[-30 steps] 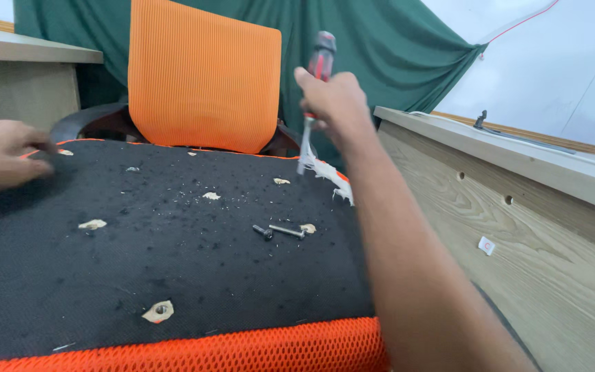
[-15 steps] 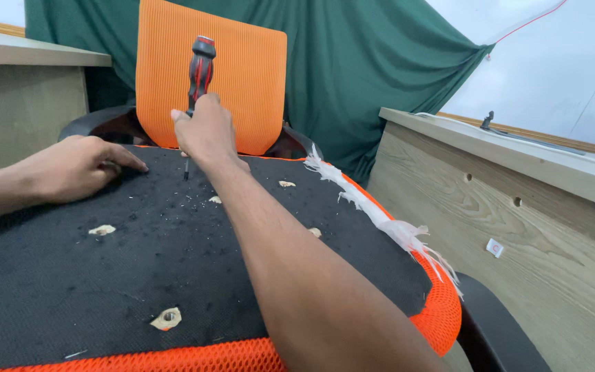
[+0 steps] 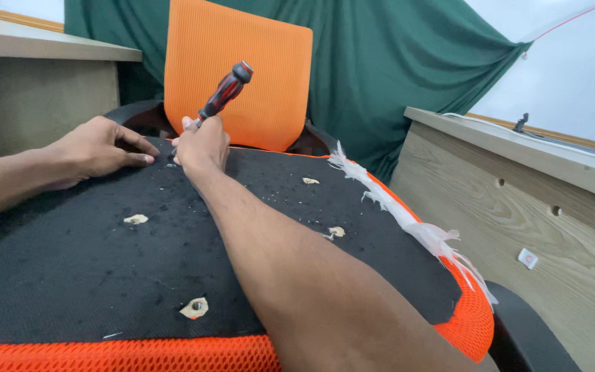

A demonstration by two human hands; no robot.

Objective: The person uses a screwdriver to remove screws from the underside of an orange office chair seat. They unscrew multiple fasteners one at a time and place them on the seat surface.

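Near the far edge of the black fabric chair underside [image 3: 91, 255], right hand [image 3: 202, 146] clenched round red-and-black-handled screwdriver [image 3: 223, 95], shaft tilted down-left, tip hidden, left hand [image 3: 98, 148] pressed flat, fingers spread, just beside, holding nothing.

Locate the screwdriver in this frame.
The screwdriver is in the right hand, upper middle of the head view, handle tilted up to the right before the orange backrest, tip on the black fabric beside the left hand.
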